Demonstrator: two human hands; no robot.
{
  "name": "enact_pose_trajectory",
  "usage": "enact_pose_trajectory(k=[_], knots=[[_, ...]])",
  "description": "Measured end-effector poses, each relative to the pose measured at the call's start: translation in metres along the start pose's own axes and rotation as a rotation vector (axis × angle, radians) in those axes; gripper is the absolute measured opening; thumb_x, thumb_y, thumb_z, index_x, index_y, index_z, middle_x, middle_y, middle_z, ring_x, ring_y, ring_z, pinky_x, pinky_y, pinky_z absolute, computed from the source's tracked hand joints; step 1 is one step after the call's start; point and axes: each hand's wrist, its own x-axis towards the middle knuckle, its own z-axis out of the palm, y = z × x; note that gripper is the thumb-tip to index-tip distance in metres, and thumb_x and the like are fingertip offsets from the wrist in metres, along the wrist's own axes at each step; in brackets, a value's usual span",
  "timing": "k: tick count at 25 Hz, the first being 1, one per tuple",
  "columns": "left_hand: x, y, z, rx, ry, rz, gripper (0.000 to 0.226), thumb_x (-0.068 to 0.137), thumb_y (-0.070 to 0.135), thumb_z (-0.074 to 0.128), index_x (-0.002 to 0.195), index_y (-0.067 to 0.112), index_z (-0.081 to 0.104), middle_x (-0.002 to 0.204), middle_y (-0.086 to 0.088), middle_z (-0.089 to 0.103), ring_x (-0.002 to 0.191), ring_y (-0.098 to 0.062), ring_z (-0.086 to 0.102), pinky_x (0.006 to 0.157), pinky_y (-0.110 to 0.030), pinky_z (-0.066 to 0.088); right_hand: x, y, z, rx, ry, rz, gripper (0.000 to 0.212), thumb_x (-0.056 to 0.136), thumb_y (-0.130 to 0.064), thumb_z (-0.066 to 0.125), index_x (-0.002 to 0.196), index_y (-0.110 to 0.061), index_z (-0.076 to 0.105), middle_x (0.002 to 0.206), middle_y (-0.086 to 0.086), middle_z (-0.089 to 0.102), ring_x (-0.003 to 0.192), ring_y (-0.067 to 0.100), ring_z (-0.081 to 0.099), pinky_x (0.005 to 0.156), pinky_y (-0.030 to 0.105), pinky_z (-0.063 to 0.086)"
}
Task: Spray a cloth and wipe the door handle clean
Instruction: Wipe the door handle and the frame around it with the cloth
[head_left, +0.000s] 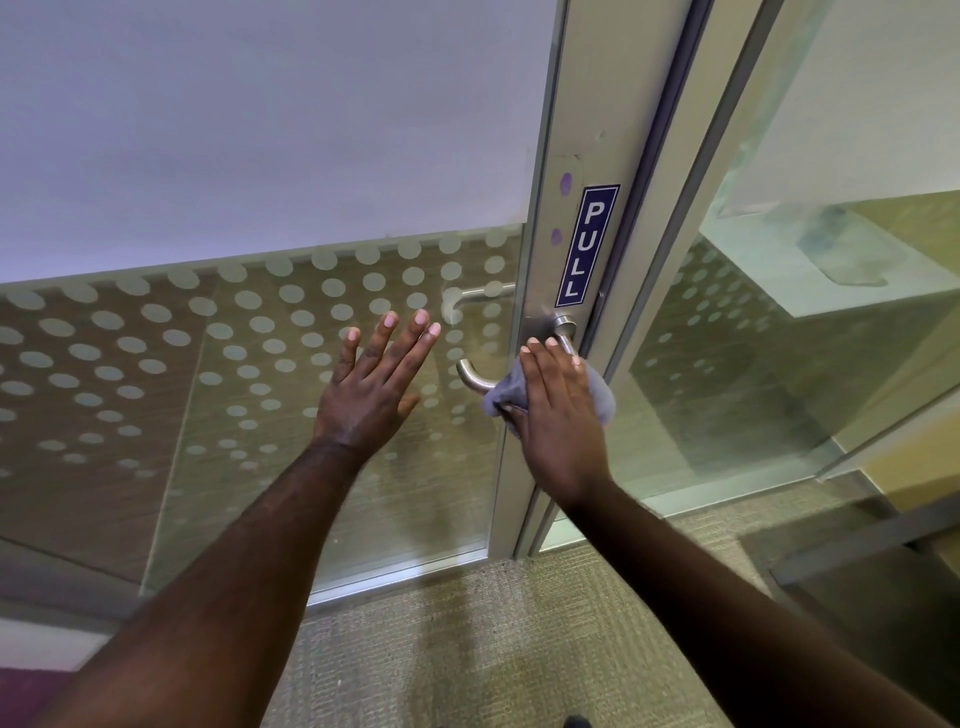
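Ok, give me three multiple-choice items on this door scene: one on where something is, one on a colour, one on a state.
1. Where is the crumpled grey cloth?
A. on the carpet
B. pressed against the curved silver metal door handle under the right hand
C. draped over the left hand

2. What colour is the upright PULL sign on the door frame?
A. red with black letters
B. green with white letters
C. dark blue with white letters

3. How is the left hand posed?
A. open, fingers spread, at the dotted frosted glass panel
C. gripping the handle
B. clenched round a spray bottle

Answers: 1 B, the cloth bulges out from under the right hand at the handle. 2 C, white letters stand on dark blue. 3 A, the fingers are splayed and hold nothing.
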Motion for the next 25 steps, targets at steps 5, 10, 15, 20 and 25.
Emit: enact_pose_trajectory(k=[5, 10, 15, 20, 25], knots=[[0.000, -0.001, 0.001, -0.015, 0.025, 0.002, 0.114, 0.075, 0.033, 0.080, 0.156, 0.024, 0.000, 0.161, -0.001, 0.010, 0.148, -0.019, -0.001, 0.120, -0.043, -0.004, 0.020, -0.043, -0.002, -0.052, -0.021, 0.027, 0.038, 0.092, -0.023, 0.058, 0.125, -0.005, 0.054, 0.126, 0.014, 0.059, 0.122, 0.027, 0.050, 0.113, 0.043, 0.027], [-0.001, -0.002, 0.007, 0.001, 0.034, 0.001, 0.116, 0.076, 0.034, 0.079, 0.157, 0.026, -0.005, 0.163, 0.002, 0.005, 0.151, -0.018, -0.010, 0.120, -0.042, -0.007, 0.035, -0.066, 0.000, -0.149, -0.109, 0.119, 0.033, 0.096, -0.024, 0.045, 0.119, -0.004, 0.055, 0.116, 0.013, 0.062, 0.109, 0.026, 0.054, 0.106, 0.041, 0.033], [-0.001, -0.003, 0.012, 0.022, 0.061, 0.003, 0.110, 0.079, 0.035, 0.076, 0.157, 0.026, -0.001, 0.164, 0.007, -0.004, 0.151, -0.016, -0.010, 0.120, -0.044, -0.002, 0.037, -0.072, -0.002, -0.084, -0.055, 0.250, 0.075, 0.096, -0.063, 0.020, 0.116, -0.003, 0.062, 0.120, 0.017, 0.064, 0.119, 0.031, 0.054, 0.110, 0.045, 0.032], [-0.001, -0.002, 0.011, 0.038, 0.037, 0.005, 0.115, 0.076, 0.038, 0.078, 0.157, 0.025, -0.003, 0.164, 0.007, -0.009, 0.151, -0.017, -0.012, 0.120, -0.044, -0.004, 0.034, -0.054, 0.002, -0.076, -0.001, 0.211, 0.049, 0.098, -0.056, 0.036, 0.109, -0.018, 0.064, 0.112, 0.009, 0.065, 0.112, 0.026, 0.054, 0.107, 0.043, 0.034], [-0.001, -0.002, 0.009, 0.027, 0.009, -0.002, 0.118, 0.076, 0.038, 0.078, 0.156, 0.026, -0.006, 0.163, 0.007, -0.009, 0.150, -0.016, -0.016, 0.120, -0.042, -0.009, 0.024, -0.039, 0.003, -0.091, -0.005, 0.051, 0.048, 0.090, -0.055, 0.054, 0.112, -0.012, 0.059, 0.105, 0.006, 0.065, 0.101, 0.023, 0.055, 0.102, 0.040, 0.037]])
